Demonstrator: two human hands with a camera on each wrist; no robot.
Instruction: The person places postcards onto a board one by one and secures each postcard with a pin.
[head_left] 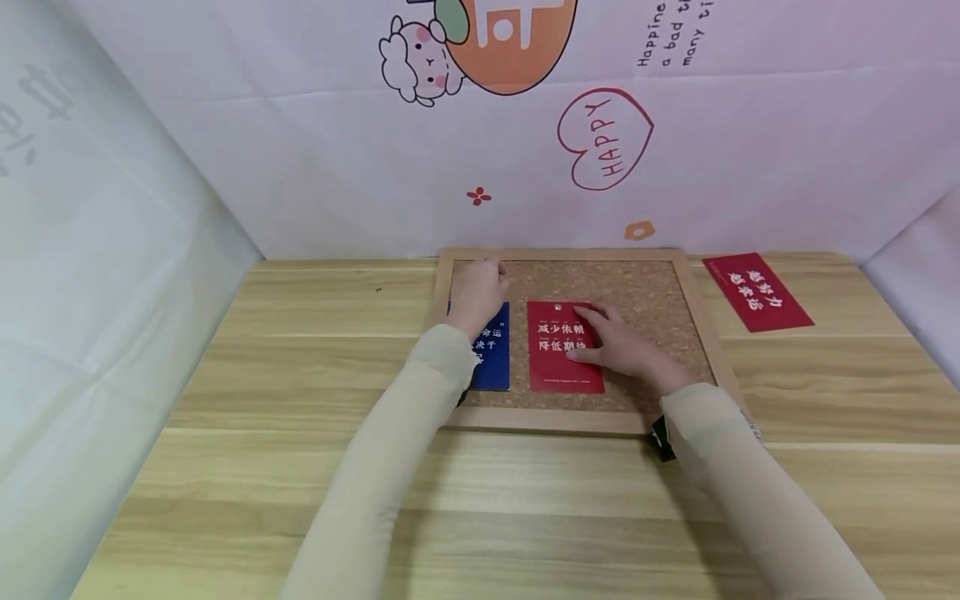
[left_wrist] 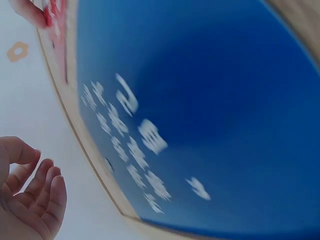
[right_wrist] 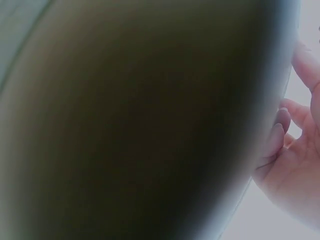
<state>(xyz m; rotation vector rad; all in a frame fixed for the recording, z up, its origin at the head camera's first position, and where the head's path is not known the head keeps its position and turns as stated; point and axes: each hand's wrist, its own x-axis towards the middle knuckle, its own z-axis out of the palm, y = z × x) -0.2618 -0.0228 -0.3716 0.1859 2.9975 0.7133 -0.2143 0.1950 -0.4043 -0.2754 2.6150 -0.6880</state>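
A blue card (head_left: pixel 492 354) with white characters lies upright on the left part of a framed cork board (head_left: pixel 637 283). My left hand (head_left: pixel 480 293) is over its upper part, covering some of it. In the left wrist view the fingers of my left hand (left_wrist: pixel 35 195) are loosely bent with nothing visible between them; a small round pin (left_wrist: pixel 109 165) shows near the card's top edge. Beside the blue card is a red card (head_left: pixel 555 362) with a pin (head_left: pixel 557 307) at its top. My right hand (head_left: pixel 626 343) rests on its right edge, fingers spread.
Another red card (head_left: pixel 757 292) lies tilted on the wooden table (head_left: pixel 300 375), right of the board. A white printed sheet (head_left: pixel 337 183) rises behind the board. Black straps or devices (head_left: pixel 663 439) show by the wrists.
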